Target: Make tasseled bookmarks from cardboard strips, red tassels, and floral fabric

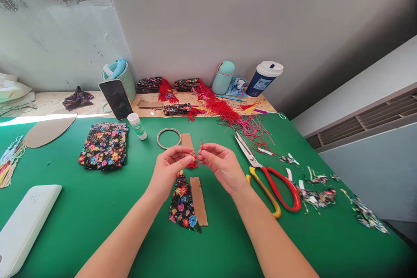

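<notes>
Near the middle of the green table, my left hand [172, 166] is closed in a pinch on red cord, with a small red bundle of thread [193, 164] at its fingertips. Close beside it, my right hand [221, 164] pinches the same red cord [201, 141], whose short end sticks up above the fingers. Below the hands lies a piece of black floral fabric [183, 204]. A brown cardboard strip [199, 203] rests against its right side. Another cardboard piece [186, 140] and a ring-shaped roll of tape [168, 130] lie just beyond my fingers.
Large scissors [260, 167] with red and yellow handles lie open at right, near fabric scraps [317, 196]. Folded floral fabric [103, 146], a glue stick [137, 126] and a phone [116, 100] are at left. Red tassels [224, 108], a mint flask [223, 77] and a cup [264, 79] line the back.
</notes>
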`<action>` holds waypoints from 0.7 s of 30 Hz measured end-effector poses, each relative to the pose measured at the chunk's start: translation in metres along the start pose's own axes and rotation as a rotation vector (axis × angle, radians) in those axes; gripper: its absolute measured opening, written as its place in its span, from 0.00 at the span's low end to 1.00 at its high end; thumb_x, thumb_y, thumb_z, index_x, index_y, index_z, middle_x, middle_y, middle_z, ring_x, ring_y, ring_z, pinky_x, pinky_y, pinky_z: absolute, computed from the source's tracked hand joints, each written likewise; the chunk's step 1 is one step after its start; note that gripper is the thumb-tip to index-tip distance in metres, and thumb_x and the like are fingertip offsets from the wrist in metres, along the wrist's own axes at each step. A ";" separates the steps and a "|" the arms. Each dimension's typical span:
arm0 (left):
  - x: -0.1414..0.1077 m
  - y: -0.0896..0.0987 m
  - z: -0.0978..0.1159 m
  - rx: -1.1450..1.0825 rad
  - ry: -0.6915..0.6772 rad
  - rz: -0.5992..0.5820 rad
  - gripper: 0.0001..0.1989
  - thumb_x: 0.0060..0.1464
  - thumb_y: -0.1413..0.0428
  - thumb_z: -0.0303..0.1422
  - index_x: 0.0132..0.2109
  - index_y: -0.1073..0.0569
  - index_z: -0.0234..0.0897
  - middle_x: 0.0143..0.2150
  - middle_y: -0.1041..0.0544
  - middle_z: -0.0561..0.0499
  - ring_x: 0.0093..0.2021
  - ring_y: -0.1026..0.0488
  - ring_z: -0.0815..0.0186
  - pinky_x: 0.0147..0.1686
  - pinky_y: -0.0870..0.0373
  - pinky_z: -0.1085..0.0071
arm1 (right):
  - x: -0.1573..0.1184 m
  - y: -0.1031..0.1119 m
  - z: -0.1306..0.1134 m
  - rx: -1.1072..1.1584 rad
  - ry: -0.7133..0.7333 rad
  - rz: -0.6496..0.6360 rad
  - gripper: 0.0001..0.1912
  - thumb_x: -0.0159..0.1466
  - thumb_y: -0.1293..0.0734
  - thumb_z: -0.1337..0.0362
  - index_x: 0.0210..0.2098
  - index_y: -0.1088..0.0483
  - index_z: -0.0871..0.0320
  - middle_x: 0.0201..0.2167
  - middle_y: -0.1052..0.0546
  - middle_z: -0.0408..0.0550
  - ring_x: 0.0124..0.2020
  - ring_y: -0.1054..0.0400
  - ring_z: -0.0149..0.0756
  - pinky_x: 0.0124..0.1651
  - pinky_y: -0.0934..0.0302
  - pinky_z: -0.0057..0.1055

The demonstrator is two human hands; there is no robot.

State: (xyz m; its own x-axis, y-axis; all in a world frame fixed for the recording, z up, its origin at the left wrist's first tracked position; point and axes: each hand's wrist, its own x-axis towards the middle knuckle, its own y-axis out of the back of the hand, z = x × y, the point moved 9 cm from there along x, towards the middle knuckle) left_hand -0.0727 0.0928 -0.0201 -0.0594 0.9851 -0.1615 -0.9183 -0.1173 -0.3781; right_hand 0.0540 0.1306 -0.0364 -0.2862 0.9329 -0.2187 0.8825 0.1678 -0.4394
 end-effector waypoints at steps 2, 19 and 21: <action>0.000 -0.003 0.002 0.049 -0.031 -0.045 0.07 0.46 0.39 0.33 0.36 0.23 0.37 0.30 0.23 0.51 0.33 0.28 0.67 0.39 0.32 0.70 | 0.002 0.003 -0.002 0.006 0.007 0.009 0.12 0.44 0.23 0.61 0.27 0.24 0.57 0.23 0.22 0.42 0.24 0.28 0.28 0.33 0.32 0.27; -0.110 -0.125 -0.030 1.189 -0.729 -1.034 0.08 0.45 0.41 0.37 0.28 0.28 0.37 0.40 0.25 0.48 0.38 0.32 0.62 0.37 0.39 0.65 | 0.012 0.029 -0.005 0.030 0.073 0.138 0.14 0.41 0.23 0.63 0.27 0.24 0.59 0.23 0.23 0.41 0.22 0.32 0.26 0.28 0.35 0.25; -0.073 -0.102 -0.009 1.183 -0.614 -0.741 0.07 0.48 0.42 0.37 0.29 0.28 0.37 0.34 0.25 0.49 0.35 0.32 0.63 0.37 0.40 0.64 | 0.012 0.030 -0.007 -0.001 0.096 0.144 0.13 0.42 0.23 0.63 0.27 0.25 0.59 0.23 0.23 0.42 0.22 0.32 0.26 0.27 0.36 0.25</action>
State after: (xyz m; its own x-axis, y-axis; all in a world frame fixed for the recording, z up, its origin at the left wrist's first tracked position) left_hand 0.0286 0.0316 0.0219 0.6656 0.7084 0.2349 -0.5719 0.2820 0.7703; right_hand 0.0795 0.1489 -0.0459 -0.1197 0.9734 -0.1952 0.9123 0.0303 -0.4085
